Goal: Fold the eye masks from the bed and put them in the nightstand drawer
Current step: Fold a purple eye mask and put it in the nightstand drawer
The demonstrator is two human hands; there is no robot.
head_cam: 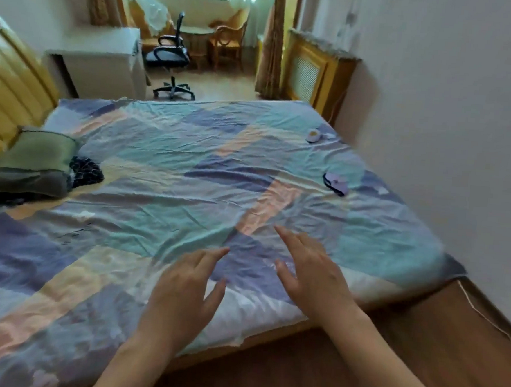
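Two eye masks lie on the bed's right side. The nearer one (335, 184) is lilac with a dark strap; the farther one (313, 135) is pale lilac with a yellow patch, close to the bed's far right corner. My left hand (185, 291) and my right hand (312, 270) hover side by side over the near edge of the bed, fingers spread, holding nothing. Both masks sit well beyond my right hand. No nightstand drawer is visible from here.
The bed (121, 274) carries a wrinkled patchwork sheet in blue, teal and peach. A green pillow (35, 163) and dark cloth (85, 171) rest by the yellow headboard (10, 85). A white desk (100, 61), an office chair (173, 57) and a radiator cover (314, 73) stand beyond. Wooden floor (419, 340) runs along the right.
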